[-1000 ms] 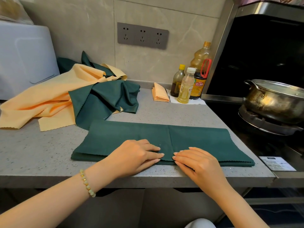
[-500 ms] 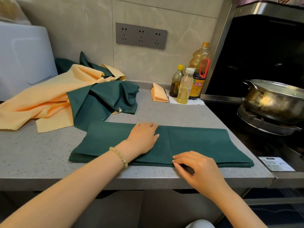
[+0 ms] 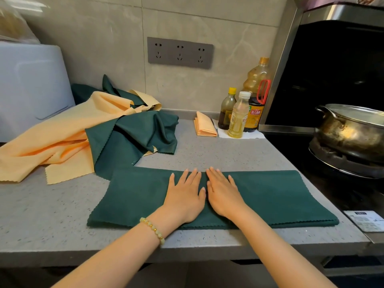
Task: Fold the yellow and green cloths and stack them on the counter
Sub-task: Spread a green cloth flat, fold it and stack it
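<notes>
A dark green cloth (image 3: 270, 196), folded into a long strip, lies flat across the front of the grey counter (image 3: 41, 215). My left hand (image 3: 185, 194) and my right hand (image 3: 223, 192) rest side by side, palms down and fingers spread, on the strip's middle. At the back left sits a loose heap of yellow cloth (image 3: 52, 142) tangled with another green cloth (image 3: 141, 134). A small folded yellow cloth (image 3: 204, 126) lies by the wall.
Three bottles (image 3: 239, 115) stand on a white paper at the back right. A metal pot (image 3: 353, 129) sits on the stove to the right. A white appliance (image 3: 31, 90) stands at the back left. A label card (image 3: 367, 221) lies near the counter's right edge.
Both hands slid away from the strip's near edge toward its far side. The left went first, the right followed, and now they lie flat together at the middle.
</notes>
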The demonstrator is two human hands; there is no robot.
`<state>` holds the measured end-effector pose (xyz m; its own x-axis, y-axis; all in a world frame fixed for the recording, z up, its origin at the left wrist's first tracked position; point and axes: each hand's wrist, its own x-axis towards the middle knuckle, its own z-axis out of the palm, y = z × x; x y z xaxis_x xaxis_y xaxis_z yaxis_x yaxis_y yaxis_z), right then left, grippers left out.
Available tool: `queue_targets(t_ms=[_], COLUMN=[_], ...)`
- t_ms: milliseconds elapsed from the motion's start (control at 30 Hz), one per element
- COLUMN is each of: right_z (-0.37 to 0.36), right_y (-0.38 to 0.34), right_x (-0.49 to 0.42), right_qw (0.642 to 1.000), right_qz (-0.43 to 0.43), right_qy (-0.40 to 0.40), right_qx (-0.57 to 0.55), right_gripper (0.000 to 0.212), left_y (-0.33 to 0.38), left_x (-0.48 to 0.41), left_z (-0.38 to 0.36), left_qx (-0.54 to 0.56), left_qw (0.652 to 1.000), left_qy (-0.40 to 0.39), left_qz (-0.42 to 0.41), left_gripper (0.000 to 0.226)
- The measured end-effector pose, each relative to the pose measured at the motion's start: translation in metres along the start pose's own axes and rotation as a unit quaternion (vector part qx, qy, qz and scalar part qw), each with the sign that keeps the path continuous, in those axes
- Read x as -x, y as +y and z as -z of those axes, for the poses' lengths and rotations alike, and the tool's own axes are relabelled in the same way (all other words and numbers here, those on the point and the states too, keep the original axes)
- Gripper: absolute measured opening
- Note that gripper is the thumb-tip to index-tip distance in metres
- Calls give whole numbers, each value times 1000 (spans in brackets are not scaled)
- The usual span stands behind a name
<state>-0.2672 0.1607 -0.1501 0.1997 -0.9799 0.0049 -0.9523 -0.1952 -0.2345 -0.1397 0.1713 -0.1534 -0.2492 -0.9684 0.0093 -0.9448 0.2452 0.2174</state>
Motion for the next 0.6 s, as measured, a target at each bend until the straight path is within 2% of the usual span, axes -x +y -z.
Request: queue_targets(t_ms=[333, 600], right_z=[15, 40], right_y=[64, 151], right_x=[16, 37], right_qw=[998, 989], right_qz=[-33, -135], right_qy=[-4, 6], right_qx=[44, 55], right_gripper=[55, 60], left_y=[-3, -2], left_x=[0, 1], left_z=[-1, -1], left_qx=[-14, -17], left_qw=[1000, 1000], left_qy=[-6, -8], left_qz=[-2, 1], left_gripper=[70, 73])
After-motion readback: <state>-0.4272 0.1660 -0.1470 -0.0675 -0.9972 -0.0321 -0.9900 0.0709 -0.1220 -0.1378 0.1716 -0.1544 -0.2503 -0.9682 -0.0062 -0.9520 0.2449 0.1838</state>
